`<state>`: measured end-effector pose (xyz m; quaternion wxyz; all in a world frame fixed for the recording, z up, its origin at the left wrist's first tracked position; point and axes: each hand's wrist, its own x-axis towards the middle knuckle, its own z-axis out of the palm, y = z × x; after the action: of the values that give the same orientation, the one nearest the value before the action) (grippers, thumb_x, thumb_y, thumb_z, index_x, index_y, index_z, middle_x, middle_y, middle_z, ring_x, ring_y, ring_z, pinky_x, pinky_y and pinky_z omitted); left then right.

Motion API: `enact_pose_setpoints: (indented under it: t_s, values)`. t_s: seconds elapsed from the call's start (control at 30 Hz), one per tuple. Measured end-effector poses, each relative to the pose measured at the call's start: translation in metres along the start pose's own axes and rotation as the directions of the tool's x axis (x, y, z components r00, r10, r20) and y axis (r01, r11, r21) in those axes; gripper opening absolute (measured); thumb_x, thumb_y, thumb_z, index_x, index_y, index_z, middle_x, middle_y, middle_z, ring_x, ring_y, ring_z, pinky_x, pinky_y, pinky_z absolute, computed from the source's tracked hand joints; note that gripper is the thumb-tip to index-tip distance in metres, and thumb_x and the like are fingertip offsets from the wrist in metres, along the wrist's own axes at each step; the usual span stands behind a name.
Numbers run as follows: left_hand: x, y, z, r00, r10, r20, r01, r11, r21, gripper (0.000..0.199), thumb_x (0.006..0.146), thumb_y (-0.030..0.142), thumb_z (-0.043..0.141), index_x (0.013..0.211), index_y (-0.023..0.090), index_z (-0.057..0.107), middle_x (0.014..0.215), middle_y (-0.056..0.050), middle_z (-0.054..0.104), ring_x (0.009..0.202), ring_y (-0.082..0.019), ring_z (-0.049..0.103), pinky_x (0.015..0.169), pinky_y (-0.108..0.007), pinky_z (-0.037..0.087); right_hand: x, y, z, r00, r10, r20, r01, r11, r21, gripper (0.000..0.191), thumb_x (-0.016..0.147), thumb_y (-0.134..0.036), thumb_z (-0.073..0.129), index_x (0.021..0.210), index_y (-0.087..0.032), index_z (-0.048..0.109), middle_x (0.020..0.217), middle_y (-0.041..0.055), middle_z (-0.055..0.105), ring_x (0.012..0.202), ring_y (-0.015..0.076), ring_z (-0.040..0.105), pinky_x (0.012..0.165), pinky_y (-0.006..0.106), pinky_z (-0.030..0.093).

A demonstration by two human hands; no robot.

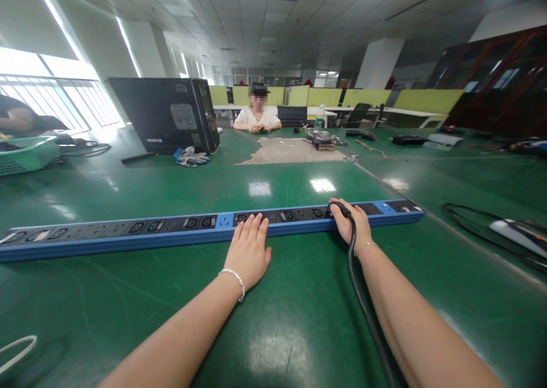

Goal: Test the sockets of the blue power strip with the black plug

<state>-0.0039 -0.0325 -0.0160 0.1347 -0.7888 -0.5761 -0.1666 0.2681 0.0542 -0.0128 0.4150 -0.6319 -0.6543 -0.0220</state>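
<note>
Glossy green tabletop (pixel 106 297) is spreading across this office, reflecting the lights overhead, and a long blue power strip (pixel 205 235) is lying across it in front of the person wearing the camera. Along its top, black and blue sockets are facing upward. The person's left hand (pixel 249 250) is resting palm down on the middle of the strip, fingers lying nearly straight over the sockets and gripping nothing that I'm seeing. Well apart from it, toward the strip's right end, the right hand (pixel 358 225) is clasping a black plug (pixel 339 207) against the socket face; how deeply the plug is sitting, I cannot tell. From it, a thick black cord (pixel 359 285) is running down over the near side of the strip. Each wrist is wearing a bracelet, the left one (pixel 234 280) looking thicker.

Off the strip's right end, a black cable (pixel 461 220) is curving over the tabletop. Beyond the strip's left half, a black computer case (pixel 162 114) is standing, with a glove (pixel 192 157) lying just beside it. Farther left, a green basket (pixel 29 160) is sitting near another person's arm (pixel 17 117). Straight beyond the strip, a bare tan patch (pixel 282 151) is showing, and past it a co-worker (pixel 258 114) is sitting, hands together. Beyond everyone, yellow-green partitions (pixel 325 97) are lining the desks.
</note>
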Motion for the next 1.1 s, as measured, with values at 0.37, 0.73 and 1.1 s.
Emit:
enact_pose_setpoints:
  t_s: [0.37,0.73,1.1]
  values:
    - [0.0,0.0,-0.001,1.0,0.002,0.0,-0.002,1.0,0.005,0.058,0.083,0.029,0.045,0.138,0.012,0.035,0.147,-0.01,0.034,0.137,-0.025,0.026,0.112,-0.042,0.022,-0.009,-0.004,0.005,0.998,-0.053,-0.024,0.049,0.989,-0.136,0.036,0.086,-0.04,0.042,0.111,-0.024,0.062,0.116,0.0066,0.065,0.121,0.021,0.05,0.104,0.045,0.028]
    - [0.0,0.001,-0.001,1.0,0.004,0.002,-0.004,1.0,0.02,0.059,0.083,0.029,0.045,0.138,0.011,0.035,0.147,-0.011,0.034,0.137,-0.026,0.027,0.112,-0.043,0.023,-0.012,-0.003,0.002,0.998,-0.063,-0.01,0.06,0.982,-0.181,0.038,0.087,-0.041,0.043,0.117,-0.024,0.06,0.116,0.0074,0.065,0.119,0.0224,0.051,0.103,0.045,0.028]
    - [0.0,-0.001,-0.001,1.0,0.014,-0.012,-0.013,0.999,0.031,0.058,0.084,0.029,0.045,0.138,0.01,0.035,0.147,-0.011,0.034,0.136,-0.026,0.027,0.112,-0.044,0.024,0.005,0.018,-0.017,0.931,0.215,-0.295,-0.161,0.967,0.197,0.048,0.083,-0.054,0.04,0.104,-0.018,0.064,0.102,0.0102,0.068,0.097,0.0236,0.061,0.088,0.038,0.044]
